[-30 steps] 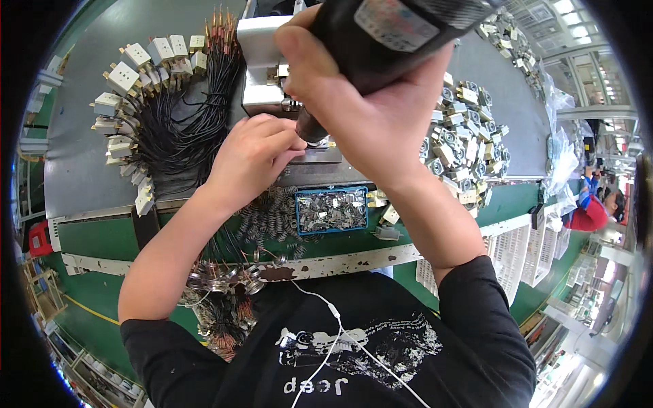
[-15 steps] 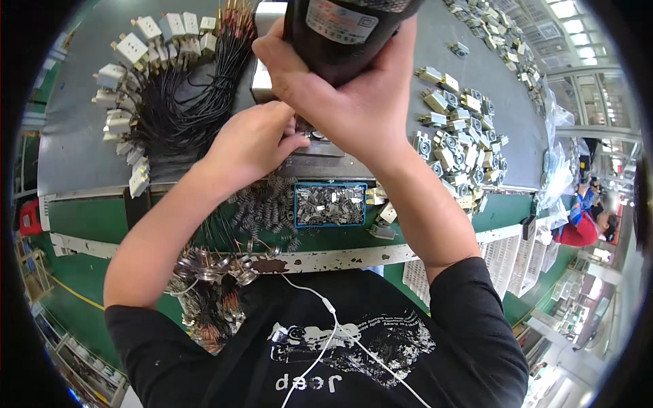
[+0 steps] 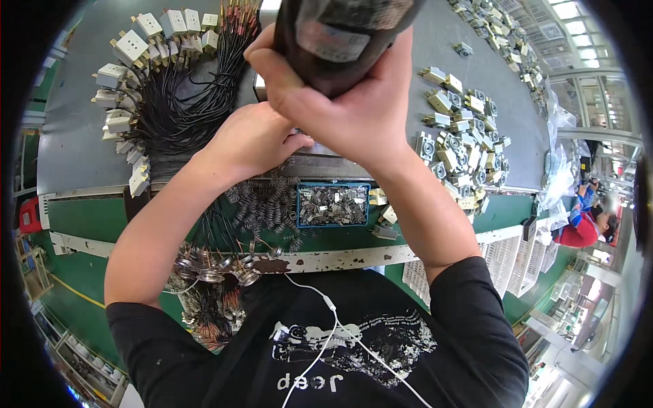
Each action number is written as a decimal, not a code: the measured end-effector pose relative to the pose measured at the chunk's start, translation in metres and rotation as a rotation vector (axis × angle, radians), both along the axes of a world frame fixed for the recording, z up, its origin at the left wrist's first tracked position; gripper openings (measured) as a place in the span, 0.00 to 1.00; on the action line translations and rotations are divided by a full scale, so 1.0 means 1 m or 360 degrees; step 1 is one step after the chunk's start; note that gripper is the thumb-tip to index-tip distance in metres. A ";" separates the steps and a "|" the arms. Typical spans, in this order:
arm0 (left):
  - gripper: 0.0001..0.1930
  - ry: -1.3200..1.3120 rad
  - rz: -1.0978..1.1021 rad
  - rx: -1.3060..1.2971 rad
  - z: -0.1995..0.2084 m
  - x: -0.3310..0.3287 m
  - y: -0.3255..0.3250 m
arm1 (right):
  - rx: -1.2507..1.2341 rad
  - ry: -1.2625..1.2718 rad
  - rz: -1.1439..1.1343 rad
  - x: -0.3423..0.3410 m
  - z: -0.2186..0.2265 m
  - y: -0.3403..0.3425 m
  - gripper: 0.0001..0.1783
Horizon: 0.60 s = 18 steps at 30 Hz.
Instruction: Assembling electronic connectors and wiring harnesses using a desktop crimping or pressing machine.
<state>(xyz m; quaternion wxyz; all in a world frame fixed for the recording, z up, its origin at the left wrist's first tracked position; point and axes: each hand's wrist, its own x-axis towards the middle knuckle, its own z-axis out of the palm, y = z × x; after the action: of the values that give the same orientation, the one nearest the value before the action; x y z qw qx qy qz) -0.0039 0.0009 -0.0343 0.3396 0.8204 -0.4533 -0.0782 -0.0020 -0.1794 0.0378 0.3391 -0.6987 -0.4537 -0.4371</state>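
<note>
My right hand [image 3: 354,119] is wrapped around a thick black power tool [image 3: 333,47] with a pale label, held upright close to the camera. Its working end is hidden behind that hand. Just left of it and partly under it, my left hand [image 3: 248,139] has its fingers curled in and the thumb pressed toward them. What those fingers hold cannot be made out. Beneath both hands lies a dark metal block [image 3: 326,168] at the table's near edge. A blue-rimmed tray [image 3: 333,226] of small metal pieces sits directly nearer to me.
Coil springs [image 3: 262,204] are heaped left of the tray. White socket blocks [image 3: 131,47] with bundled black wires [image 3: 180,109] cover the left of the grey table. Many socket assemblies [image 3: 452,156] lie at right. Ring-shaped metal parts [image 3: 211,262] rest along the front ledge [image 3: 367,258].
The power tool has tilted and shifted slightly left and downward with my right hand. My left hand stays nearly in place, fingers still curled.
</note>
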 end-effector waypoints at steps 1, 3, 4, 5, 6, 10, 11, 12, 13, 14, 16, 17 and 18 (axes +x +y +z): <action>0.15 0.0017 0.0006 -0.0062 0.001 0.000 0.000 | -0.0017 -0.0058 -0.0134 -0.002 0.002 0.003 0.45; 0.15 0.0039 0.0003 -0.0125 -0.003 -0.001 0.002 | 0.0958 0.0917 -0.0053 -0.052 0.029 0.039 0.37; 0.15 -0.0147 -0.0005 0.0078 -0.004 -0.004 0.005 | 0.0963 0.0911 -0.0051 -0.066 0.050 0.044 0.37; 0.16 -0.0325 0.0015 0.0291 -0.006 -0.008 0.012 | 0.0954 0.1266 -0.0320 -0.076 0.066 0.041 0.30; 0.16 -0.0331 0.0008 0.0289 0.002 -0.013 0.011 | 0.0931 0.1601 -0.0631 -0.085 0.078 0.029 0.23; 0.17 -0.0626 -0.0079 -0.0059 0.019 -0.023 -0.003 | 0.0993 0.1417 -0.0437 -0.086 0.081 -0.012 0.12; 0.17 -0.0563 -0.0159 -0.0005 0.022 -0.020 -0.005 | 0.0989 0.1213 -0.0468 -0.076 0.076 -0.018 0.14; 0.17 -0.0492 -0.0240 0.0042 0.024 -0.017 -0.007 | 0.0973 0.1016 -0.0506 -0.067 0.069 -0.024 0.15; 0.17 -0.0455 -0.0269 -0.0049 0.031 -0.017 -0.006 | 0.0979 0.1013 -0.0531 -0.061 0.063 -0.035 0.15; 0.17 -0.0439 -0.0289 -0.0057 0.029 -0.017 -0.001 | 0.0899 0.1014 -0.0622 -0.057 0.055 -0.049 0.17; 0.17 -0.0255 -0.0295 -0.0010 0.026 -0.019 0.007 | 0.0815 0.1031 -0.0747 -0.062 0.052 -0.065 0.18; 0.17 -0.0345 -0.0272 0.0058 0.029 -0.017 0.008 | 0.0802 0.1024 -0.0865 -0.062 0.054 -0.068 0.20; 0.17 -0.0362 -0.0260 0.0079 0.030 -0.017 0.007 | 0.0786 0.1015 -0.0978 -0.064 0.055 -0.071 0.21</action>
<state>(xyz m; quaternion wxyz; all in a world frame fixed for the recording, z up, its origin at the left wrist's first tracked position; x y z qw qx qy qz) -0.0207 0.0075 -0.0044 0.2581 0.7925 -0.5521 -0.0233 -0.0661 -0.2504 0.0927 0.4717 -0.7975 0.0161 -0.3758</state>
